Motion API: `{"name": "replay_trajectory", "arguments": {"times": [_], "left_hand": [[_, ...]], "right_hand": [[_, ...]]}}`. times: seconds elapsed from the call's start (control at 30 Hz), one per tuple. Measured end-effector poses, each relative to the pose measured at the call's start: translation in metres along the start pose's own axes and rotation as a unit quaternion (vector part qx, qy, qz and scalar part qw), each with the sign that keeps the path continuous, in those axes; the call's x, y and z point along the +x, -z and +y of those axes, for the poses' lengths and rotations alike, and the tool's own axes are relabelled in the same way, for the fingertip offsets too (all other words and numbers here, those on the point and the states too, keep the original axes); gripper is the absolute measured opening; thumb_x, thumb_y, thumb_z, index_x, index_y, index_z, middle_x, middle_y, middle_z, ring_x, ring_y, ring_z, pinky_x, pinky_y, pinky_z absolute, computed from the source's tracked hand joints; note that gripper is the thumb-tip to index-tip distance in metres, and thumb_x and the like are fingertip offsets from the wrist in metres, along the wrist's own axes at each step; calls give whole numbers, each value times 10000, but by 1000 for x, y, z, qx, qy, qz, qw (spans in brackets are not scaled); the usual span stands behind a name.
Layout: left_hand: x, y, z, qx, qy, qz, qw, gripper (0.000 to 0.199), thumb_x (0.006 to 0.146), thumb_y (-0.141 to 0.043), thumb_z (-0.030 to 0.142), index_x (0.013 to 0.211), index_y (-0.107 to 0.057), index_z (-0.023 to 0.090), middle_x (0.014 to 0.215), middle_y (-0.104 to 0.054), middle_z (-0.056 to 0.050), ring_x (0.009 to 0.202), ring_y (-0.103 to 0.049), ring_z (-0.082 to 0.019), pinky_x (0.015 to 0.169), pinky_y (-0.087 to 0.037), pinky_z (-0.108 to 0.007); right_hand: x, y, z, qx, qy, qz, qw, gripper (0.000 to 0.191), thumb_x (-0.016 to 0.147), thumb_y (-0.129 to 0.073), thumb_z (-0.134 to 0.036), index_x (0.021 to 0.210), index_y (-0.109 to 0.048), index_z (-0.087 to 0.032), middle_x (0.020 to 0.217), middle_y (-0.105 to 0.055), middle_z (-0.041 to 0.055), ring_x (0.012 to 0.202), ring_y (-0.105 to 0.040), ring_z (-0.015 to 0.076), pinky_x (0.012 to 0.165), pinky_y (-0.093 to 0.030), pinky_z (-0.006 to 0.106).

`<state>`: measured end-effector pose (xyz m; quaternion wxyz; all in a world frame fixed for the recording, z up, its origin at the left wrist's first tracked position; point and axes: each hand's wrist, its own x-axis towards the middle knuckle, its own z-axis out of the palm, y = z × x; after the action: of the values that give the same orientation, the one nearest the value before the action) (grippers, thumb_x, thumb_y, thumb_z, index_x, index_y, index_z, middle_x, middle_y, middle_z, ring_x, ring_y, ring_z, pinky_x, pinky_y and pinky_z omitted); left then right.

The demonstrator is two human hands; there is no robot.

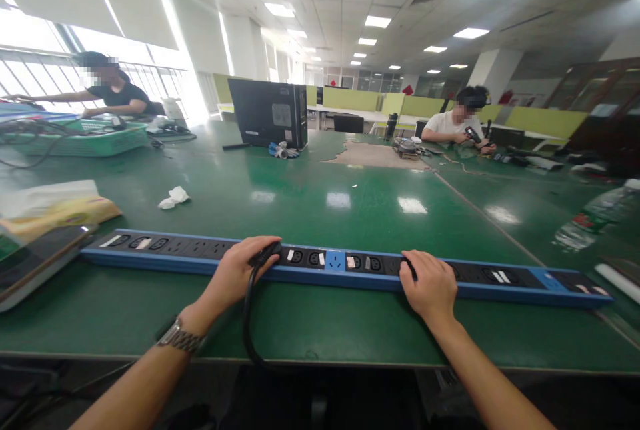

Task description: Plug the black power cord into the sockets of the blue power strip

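A long blue power strip (360, 278) with black sockets lies across the green table in front of me. My left hand (245, 270) is closed on a black cable plug (267, 253) at the strip, left of its middle. From that plug the black cable (247, 323) hangs down over the table's front edge. Right of the middle, my right hand (429, 280) rests on the strip with its fingers bent over a black piece at the sockets. What that piece is, the hand mostly hides. Small white labels mark several sockets between the hands.
Left on the green table (310, 217) are a tablet-like device (45, 260), yellow packaging (65, 207), crumpled tissue (175, 197) and a green basket (95, 143). Behind stands a black computer case (267, 113). A plastic bottle (595, 217) is at right. Two people sit farther back.
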<state>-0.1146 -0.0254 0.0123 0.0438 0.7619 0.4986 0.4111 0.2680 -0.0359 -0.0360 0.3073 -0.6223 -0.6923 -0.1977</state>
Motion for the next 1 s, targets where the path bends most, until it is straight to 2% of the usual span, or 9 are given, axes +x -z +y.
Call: {"name": "replay_trajectory", "arguments": {"times": [0.1, 0.2, 0.33, 0.47, 0.67, 0.8, 0.9, 0.93, 1.0], "left_hand": [[2, -16, 26, -15, -5, 52, 999, 363, 910, -562, 461, 1150, -654, 205, 1081, -729, -76, 958, -694, -219, 907, -540, -345], [8, -45, 54, -22, -65, -3, 998, 305, 910, -584, 389, 1145, -660, 210, 1076, -728, -88, 984, -682, -224, 911, -532, -368], [14, -74, 71, -30, -54, -29, 998, 280, 911, -586, 337, 1151, -662, 213, 1077, -734, -87, 974, -688, -229, 880, -544, -381], [15, -81, 73, -45, -68, -51, 995, 280, 906, -600, 293, 1174, -656, 235, 1135, -727, -66, 1026, -678, -215, 919, -526, -369], [16, -85, 76, 1, -37, -46, 998, 265, 852, -665, 240, 1117, -680, 244, 1066, -750, -49, 991, -690, -233, 898, -522, -400], [14, -81, 74, -28, -59, -51, 997, 255, 829, -694, 229, 1083, -688, 256, 1060, -750, -37, 995, -688, -229, 899, -515, -386], [16, -84, 88, -85, -45, -13, 995, 235, 834, -692, 259, 1067, -685, 240, 1041, -747, -39, 969, -685, -216, 876, -519, -361], [19, -88, 98, -100, -38, -3, 994, 261, 826, -697, 260, 1084, -674, 239, 1038, -744, -37, 958, -682, -212, 868, -519, -356], [26, -98, 122, -107, -37, -12, 993, 379, 791, -718, 236, 1159, -630, 248, 1039, -737, -28, 948, -673, -215, 863, -510, -360]], "right_hand": [[0, 0, 0, -1, 1, 0, 1000, 339, 907, -442, -316, 1046, -716, -172, 1084, -735, 74, 1040, -631, 225, 929, -332, 344], [0, 0, 0, 0, -2, -2, 1000, 347, 912, -433, -319, 1048, -715, -170, 1088, -734, 82, 1040, -628, 228, 929, -331, 348], [0, 0, 0, 9, -2, -4, 1000, 349, 914, -429, -320, 1048, -715, -170, 1089, -733, 84, 1042, -628, 226, 940, -329, 349], [1, 1, -1, 11, -11, -2, 1000, 341, 908, -441, -316, 1044, -718, -170, 1096, -733, 80, 1053, -629, 225, 946, -327, 354], [0, 0, -1, 18, -14, -8, 1000, 349, 909, -442, -307, 1059, -721, -163, 1107, -731, 86, 1067, -635, 233, 953, -350, 375], [1, 4, -3, 75, -45, -4, 996, 338, 891, -479, -348, 1027, -734, -173, 1103, -731, 98, 1086, -631, 259, 973, -378, 407], [11, 20, -14, 238, -145, -2, 960, 393, 900, -467, -453, 976, -727, -168, 995, -746, 114, 983, -668, 256, 897, -463, 397], [17, 29, -20, 309, -178, -23, 934, 438, 910, -440, -493, 998, -714, -164, 928, -747, 109, 896, -685, 241, 825, -497, 376], [29, 48, -32, 395, -195, -114, 890, 494, 911, -422, -543, 1095, -680, -164, 802, -732, 75, 696, -677, 204, 668, -511, 325]]}}
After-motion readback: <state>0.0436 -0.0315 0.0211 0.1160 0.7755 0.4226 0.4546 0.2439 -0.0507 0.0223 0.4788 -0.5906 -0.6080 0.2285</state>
